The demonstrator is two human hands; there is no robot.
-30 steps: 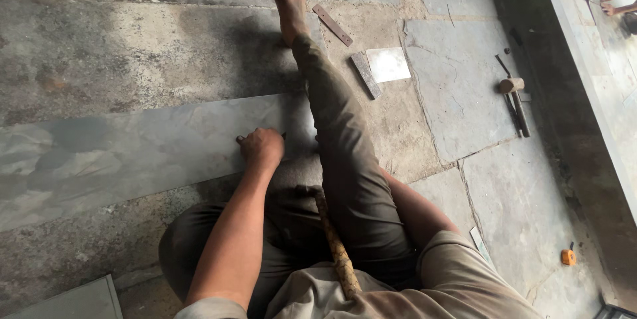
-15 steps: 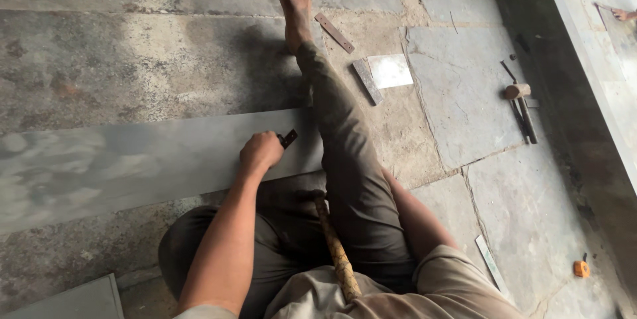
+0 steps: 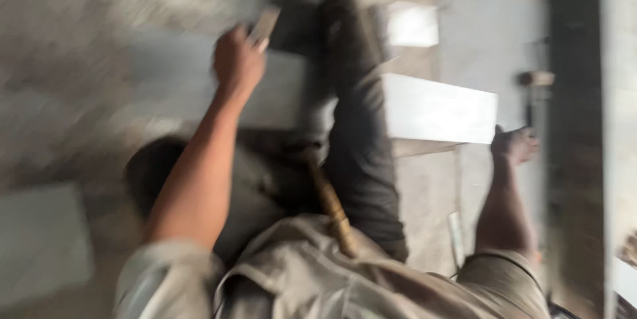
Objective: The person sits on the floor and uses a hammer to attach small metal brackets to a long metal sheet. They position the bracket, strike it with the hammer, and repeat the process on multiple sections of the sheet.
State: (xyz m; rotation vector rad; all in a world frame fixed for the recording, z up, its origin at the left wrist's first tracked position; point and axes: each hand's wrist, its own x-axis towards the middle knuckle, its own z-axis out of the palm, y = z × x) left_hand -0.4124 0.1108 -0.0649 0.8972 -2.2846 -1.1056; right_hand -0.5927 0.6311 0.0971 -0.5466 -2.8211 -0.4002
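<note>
While left hand lifts a chisel, right hand touches slab.

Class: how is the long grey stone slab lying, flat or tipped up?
Flat: the stone slab lies across the floor under the person's leg.

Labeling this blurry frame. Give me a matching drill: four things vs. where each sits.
Things:
1. left hand
2. right hand
3. slab
4. wooden handle

Places:
A. across the lap, by the shirt
B. raised, holding a small flat piece
C. at the slab's right end
D. lying crosswise under the outstretched leg

Pairs: 1-B, 2-C, 3-D, 4-A
</note>
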